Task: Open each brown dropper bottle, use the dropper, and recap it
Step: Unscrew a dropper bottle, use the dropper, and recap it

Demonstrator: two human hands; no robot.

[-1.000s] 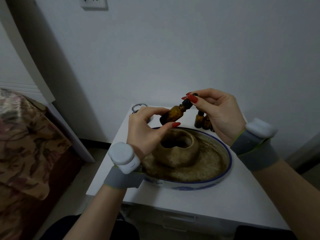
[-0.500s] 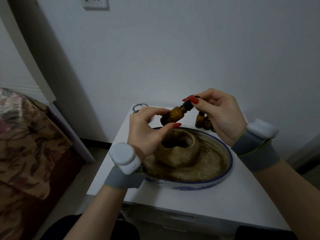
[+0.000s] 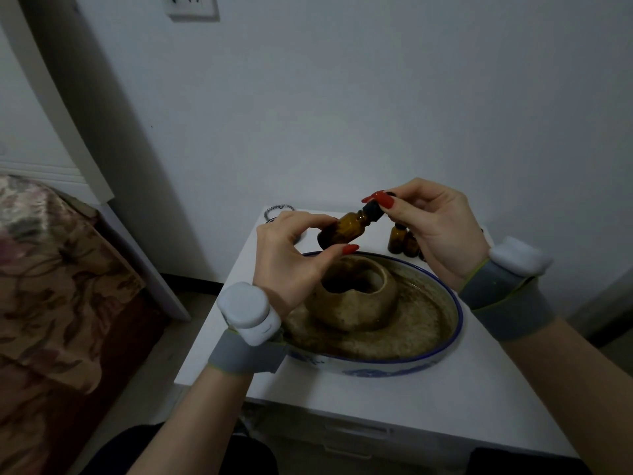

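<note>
My left hand (image 3: 291, 265) grips a brown dropper bottle (image 3: 342, 229) by its body, tilted with the neck pointing up and right, above the far rim of the bowl. My right hand (image 3: 438, 228) pinches the bottle's black dropper cap (image 3: 373, 210) between thumb and fingers; the cap sits on the neck. Other brown dropper bottles (image 3: 400, 240) stand capped on the white table behind, partly hidden by my right hand.
A wide blue-rimmed bowl (image 3: 442, 341) with a brown stone-like ring inside fills the middle of the small white table (image 3: 462, 406). A bead bracelet (image 3: 279, 209) lies at the table's far left corner. A floral-covered bed (image 3: 51, 286) stands left; the wall is close behind.
Both hands and the bottle have stayed almost in place; my right fingers have shifted slightly on the cap.
</note>
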